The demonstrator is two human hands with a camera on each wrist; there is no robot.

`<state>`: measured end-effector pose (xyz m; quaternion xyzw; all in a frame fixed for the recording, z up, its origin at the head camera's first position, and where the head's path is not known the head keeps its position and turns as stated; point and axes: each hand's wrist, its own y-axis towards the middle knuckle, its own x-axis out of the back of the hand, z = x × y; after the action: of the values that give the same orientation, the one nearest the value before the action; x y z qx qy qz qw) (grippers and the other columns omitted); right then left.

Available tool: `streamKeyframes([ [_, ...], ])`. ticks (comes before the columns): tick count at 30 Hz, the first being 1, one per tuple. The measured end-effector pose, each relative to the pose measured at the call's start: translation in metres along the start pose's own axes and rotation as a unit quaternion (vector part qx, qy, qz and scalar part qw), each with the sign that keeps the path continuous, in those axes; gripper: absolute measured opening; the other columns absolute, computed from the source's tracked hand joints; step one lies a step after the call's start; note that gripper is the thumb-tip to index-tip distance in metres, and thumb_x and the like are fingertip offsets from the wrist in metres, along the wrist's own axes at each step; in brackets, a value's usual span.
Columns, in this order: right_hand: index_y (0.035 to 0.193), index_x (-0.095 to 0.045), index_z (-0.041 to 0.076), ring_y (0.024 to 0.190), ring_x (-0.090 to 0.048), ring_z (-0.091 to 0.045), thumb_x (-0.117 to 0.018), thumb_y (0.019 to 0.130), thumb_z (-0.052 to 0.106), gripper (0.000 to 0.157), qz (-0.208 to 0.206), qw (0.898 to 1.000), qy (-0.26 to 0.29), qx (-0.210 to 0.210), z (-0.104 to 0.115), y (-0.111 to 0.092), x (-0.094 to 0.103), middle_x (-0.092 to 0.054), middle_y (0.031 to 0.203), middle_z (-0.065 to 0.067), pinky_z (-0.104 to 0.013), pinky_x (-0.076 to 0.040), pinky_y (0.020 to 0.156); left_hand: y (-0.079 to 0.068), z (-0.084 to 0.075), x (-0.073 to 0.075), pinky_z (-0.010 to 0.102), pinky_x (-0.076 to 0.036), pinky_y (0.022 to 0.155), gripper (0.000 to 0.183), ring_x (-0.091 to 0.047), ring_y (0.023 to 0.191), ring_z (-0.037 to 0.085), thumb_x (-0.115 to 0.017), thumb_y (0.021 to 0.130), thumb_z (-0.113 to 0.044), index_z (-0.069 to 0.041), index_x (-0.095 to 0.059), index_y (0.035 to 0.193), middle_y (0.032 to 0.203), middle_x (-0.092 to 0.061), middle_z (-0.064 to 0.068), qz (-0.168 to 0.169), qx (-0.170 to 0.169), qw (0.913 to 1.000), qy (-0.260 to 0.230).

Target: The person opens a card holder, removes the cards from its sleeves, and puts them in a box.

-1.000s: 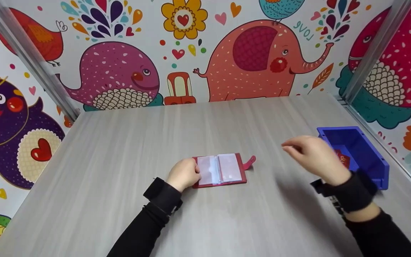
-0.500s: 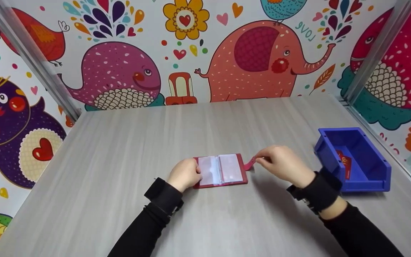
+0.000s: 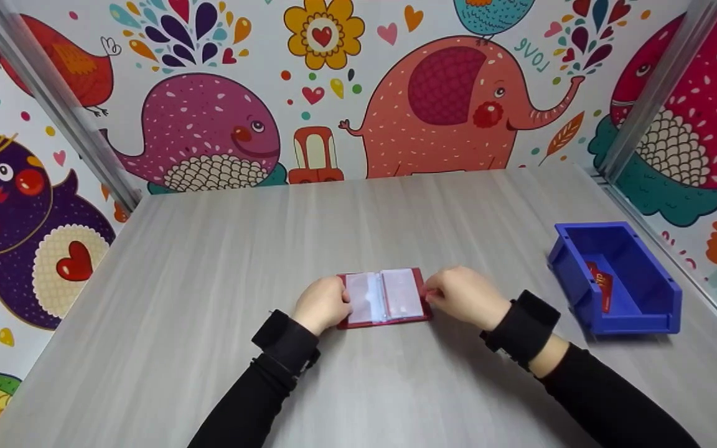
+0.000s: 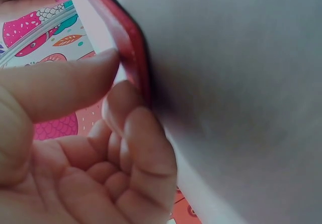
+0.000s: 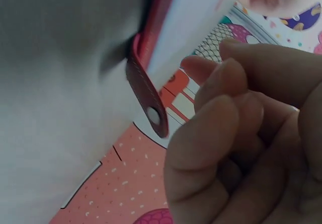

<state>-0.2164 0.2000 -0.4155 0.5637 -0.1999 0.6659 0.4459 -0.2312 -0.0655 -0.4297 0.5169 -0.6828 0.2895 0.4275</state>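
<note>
Tabletop (image 3: 240, 249) is light grey with faint wood-grain streaks and is bounded at the rear by a printed wall panel (image 3: 333, 112) showing a purple whale, an orange flower and a coral elephant. Similar panels stand at left and right; metal profiles (image 3: 66, 112) mark both rear corners. Red card holder (image 3: 389, 297) lies open on the tabletop between the two hands, pale sleeves facing up. Left hand (image 3: 321, 305) pinches the holder's left edge between thumb and index finger, the remaining fingers curled. Right hand (image 3: 467, 295) is at the holder's right edge: thumb and index finger are narrowly apart, the other fingers loosely bent, gripping nothing. Snap strap (image 5: 146, 95) extends free from that edge, beside the right fingers. Blue bin (image 3: 635, 325) stands on the right side of the tabletop, well apart from the holder, with red cards (image 3: 604, 292) inside.
</note>
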Motion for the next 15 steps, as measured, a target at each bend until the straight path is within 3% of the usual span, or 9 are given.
streamKeyframes([
  [9, 0.089, -0.076, 0.005, 0.069, -0.058, -0.016, -0.075, 0.081, 0.001, 0.009, 0.02, 1.0, -0.015, 0.005, 0.0, 0.005, -0.011, -0.068, 0.078, -0.003, -0.035, -0.051, 0.066, 0.001, 0.0, -0.001, 0.035, -0.046, 0.063, 0.01, -0.052, 0.064, 0.019, -0.069, 0.072, -0.001, -0.008, -0.065, 0.066, 0.069, -0.059, 0.0, -0.002, -0.007, 1.0, 0.003],
  [15, 0.085, -0.075, 0.006, 0.064, -0.052, -0.013, -0.075, 0.081, 0.002, 0.006, 0.026, 0.999, -0.021, 0.012, 0.002, 0.007, -0.013, -0.063, 0.073, 0.0, -0.032, -0.047, 0.061, 0.0, 0.002, -0.001, 0.035, -0.047, 0.064, 0.003, -0.055, 0.065, 0.021, -0.068, 0.07, -0.003, -0.005, -0.066, 0.069, 0.071, -0.061, 0.002, -0.003, -0.009, 1.0, 0.004],
])
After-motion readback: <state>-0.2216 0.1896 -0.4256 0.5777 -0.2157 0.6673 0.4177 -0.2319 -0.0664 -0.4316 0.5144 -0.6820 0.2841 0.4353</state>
